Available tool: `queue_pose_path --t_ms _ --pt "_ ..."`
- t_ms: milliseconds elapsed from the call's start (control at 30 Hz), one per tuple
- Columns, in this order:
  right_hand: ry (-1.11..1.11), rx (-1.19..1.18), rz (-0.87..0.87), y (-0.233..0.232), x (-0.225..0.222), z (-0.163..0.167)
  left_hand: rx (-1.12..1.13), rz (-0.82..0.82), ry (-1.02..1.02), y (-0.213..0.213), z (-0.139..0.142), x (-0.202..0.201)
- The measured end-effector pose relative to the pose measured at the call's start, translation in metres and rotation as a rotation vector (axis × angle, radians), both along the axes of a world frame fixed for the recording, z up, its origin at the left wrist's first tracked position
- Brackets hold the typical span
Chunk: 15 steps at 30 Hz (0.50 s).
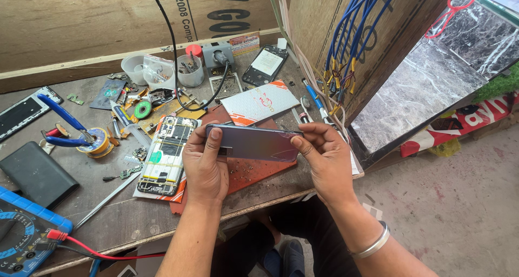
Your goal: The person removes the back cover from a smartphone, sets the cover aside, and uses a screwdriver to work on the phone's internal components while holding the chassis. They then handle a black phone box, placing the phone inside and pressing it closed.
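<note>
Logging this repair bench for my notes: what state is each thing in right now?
Purple phone back cover: off the table, held at both ends.
Left hand: grip shut on the cover's left end.
Right hand: grip shut on its right end.
Opened phone: back off, insides showing, lying flat.
Blue-handled pliers: lying on the table, handles spread.
Multimeter: red lead plugged in.

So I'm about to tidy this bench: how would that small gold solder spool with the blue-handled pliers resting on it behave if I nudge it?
The small gold solder spool lies flat on its flange, so it would probably slide rather than roll. The blue-handled pliers rest across it and would likely slip off or drag along. It looks compact and wire-wound, so probably heavy for its size.
</note>
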State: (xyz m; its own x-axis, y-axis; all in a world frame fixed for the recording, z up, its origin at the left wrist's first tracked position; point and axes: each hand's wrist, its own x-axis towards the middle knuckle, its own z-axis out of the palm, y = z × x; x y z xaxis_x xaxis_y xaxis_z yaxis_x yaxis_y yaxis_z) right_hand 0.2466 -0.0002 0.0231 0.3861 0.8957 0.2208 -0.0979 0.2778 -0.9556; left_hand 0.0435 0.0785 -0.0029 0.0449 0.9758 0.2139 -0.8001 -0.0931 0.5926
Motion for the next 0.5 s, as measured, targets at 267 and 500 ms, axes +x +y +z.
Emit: queue_pose_path --t_ms 267,500 --pt "-0.014 0.049 0.002 0.0029 0.0014 -0.0085 0.026 0.018 -0.004 0.0016 -0.0053 0.0005" --pt "-0.013 -0.01 -0.005 -0.0002 0.0048 -0.0078 0.036 -0.01 -0.042 0.0012 -0.0055 0.0019"
